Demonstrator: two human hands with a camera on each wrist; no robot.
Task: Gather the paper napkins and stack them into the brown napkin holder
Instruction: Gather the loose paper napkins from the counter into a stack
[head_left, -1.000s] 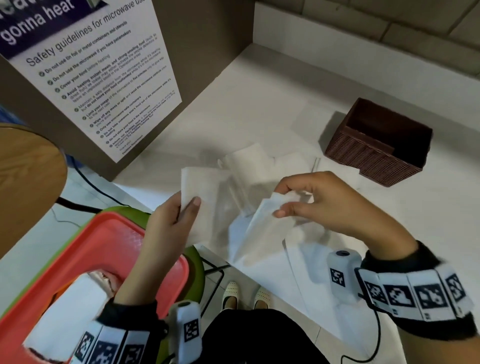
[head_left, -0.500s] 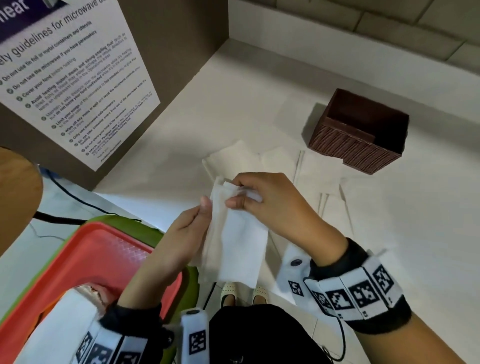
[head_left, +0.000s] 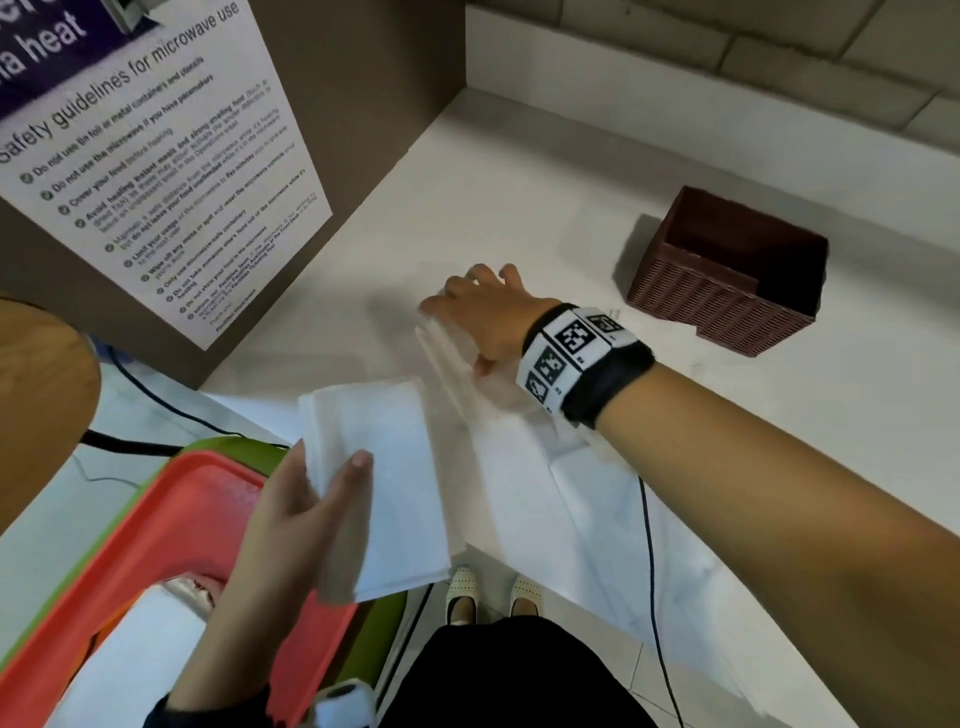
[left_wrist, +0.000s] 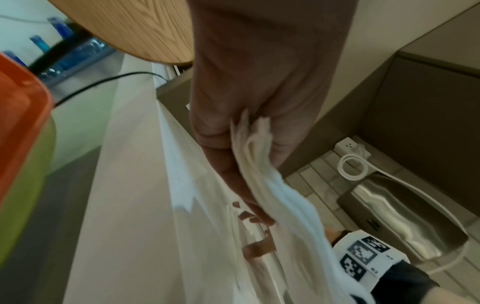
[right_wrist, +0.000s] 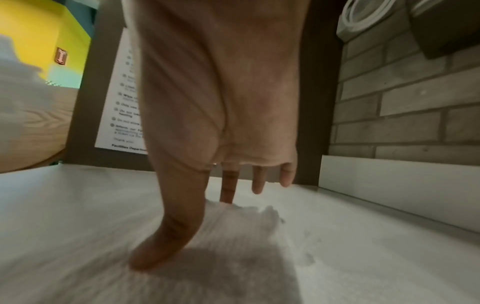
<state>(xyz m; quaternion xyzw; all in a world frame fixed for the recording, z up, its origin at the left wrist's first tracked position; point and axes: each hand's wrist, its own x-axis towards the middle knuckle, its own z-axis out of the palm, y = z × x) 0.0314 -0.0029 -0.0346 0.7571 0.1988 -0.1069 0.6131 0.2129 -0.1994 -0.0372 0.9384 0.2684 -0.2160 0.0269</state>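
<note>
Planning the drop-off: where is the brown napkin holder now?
In the head view the brown napkin holder sits on the white counter, far right, beyond the right hand.

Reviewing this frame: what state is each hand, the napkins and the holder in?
Left hand: grip on a stack of white paper napkins, held off the counter.
Right hand: fingers spread, pressing loose white napkins on the white counter.
Brown woven napkin holder: upright, looks empty.
</note>
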